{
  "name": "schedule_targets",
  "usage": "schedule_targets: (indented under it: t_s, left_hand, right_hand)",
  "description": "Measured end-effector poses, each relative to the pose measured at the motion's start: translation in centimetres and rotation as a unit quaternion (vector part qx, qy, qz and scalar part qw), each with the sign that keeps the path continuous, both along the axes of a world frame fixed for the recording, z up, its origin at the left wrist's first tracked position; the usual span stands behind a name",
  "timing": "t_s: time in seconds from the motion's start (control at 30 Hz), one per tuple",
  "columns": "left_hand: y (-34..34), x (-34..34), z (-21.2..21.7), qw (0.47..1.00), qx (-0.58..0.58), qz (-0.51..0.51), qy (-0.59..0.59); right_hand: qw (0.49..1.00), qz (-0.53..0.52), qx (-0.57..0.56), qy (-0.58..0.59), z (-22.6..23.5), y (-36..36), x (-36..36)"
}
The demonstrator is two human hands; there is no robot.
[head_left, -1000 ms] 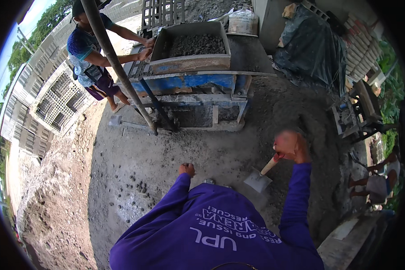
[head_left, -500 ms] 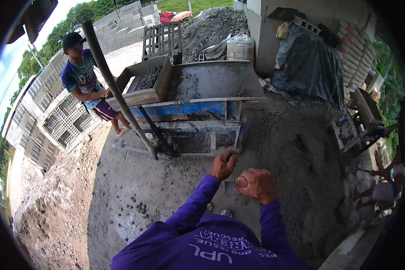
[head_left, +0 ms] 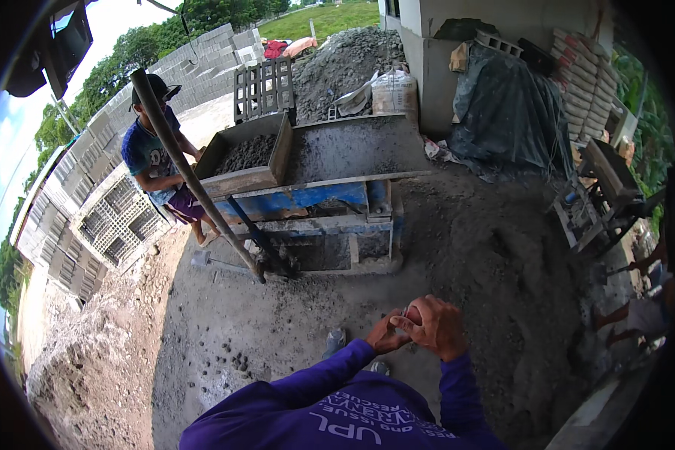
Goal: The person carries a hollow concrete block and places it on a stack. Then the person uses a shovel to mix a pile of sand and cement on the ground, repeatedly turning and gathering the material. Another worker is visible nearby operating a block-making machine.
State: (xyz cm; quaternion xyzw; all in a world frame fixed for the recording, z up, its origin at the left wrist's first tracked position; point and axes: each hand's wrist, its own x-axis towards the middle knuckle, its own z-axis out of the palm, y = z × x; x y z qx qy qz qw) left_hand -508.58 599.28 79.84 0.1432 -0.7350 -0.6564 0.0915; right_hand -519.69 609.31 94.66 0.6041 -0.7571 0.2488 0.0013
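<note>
My right hand (head_left: 436, 328) is closed round a reddish, rounded end of something like a handle (head_left: 412, 314); the rest of it is hidden under my hands. Against it, my left hand (head_left: 388, 333) is curled, its fingers meeting those of the right. What the left grips, if anything, is hidden. Both hands are in front of my chest, above the grey ground and near my feet (head_left: 335, 339). Beyond them stands a blue metal block-making machine (head_left: 300, 201) with a sloping, mix-smeared top plate (head_left: 352, 146).
A co-worker (head_left: 154, 150) stands left with hands at a wooden box (head_left: 277, 161) of grey mix. A slanting pole (head_left: 195, 176) leans before the machine. Damp mix (head_left: 502, 262) is heaped at right, where another person's legs (head_left: 626, 319) show. Stacked blocks (head_left: 64, 217) line the left.
My left hand has come down and back to meet my right, which has moved slightly. The co-worker has leaned in over the wooden box. My view has shifted a little.
</note>
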Motion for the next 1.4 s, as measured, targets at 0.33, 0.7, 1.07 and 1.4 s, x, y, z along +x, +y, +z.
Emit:
schedule_targets:
  t_s: [0.33, 0.7, 1.07, 1.4]
  left_hand:
    - [-1.4, -1.1, -0.1, 0.995, 0.037, 0.025, 0.087]
    - [-1.4, -3.7, -0.8, 0.983, 0.062, 0.077, 0.157]
    - [-1.0, -2.7, -2.9, 0.980, -0.031, 0.129, 0.149]
    - [-1.7, -4.6, -2.6, 0.984, -0.010, 0.088, 0.155]
  right_hand:
    - [0.990, -0.014, -0.125, -0.056, -0.7, -0.4, 0.9]
    - [0.994, -0.019, -0.110, -0.017, -1.1, -1.3, -0.6]
    - [0.994, -0.001, -0.108, 0.023, -1.0, -1.5, 0.5]
    - [0.996, -0.023, -0.084, -0.016, -0.7, -1.3, -1.1]
